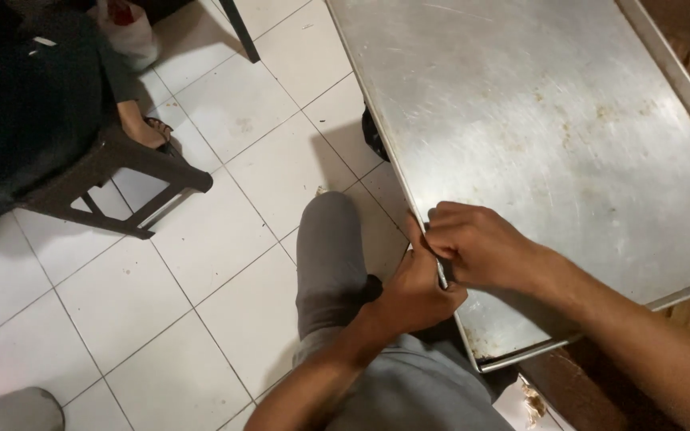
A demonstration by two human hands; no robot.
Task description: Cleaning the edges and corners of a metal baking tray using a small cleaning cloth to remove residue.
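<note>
A large metal tray, scuffed and stained, stretches away from the fingers, its long axis running from the lower corner near the person's lap up toward the top of the frame, tilted slightly left. Its near long edge passes right between the two hands. Below and left of the fingers lies a white tiled floor; a dark plastic stool stands well apart to the upper left, another person's sandalled foot beside it. A white bag with a red patch sits farthest up-left, small and partly cut off. The person's grey trouser leg runs just left of the hands. The right hand is curled nearly closed, fingertips pinching the tray's rim. The left hand is also curled tight, thumb pressed up against the same rim, touching the right hand.
</note>
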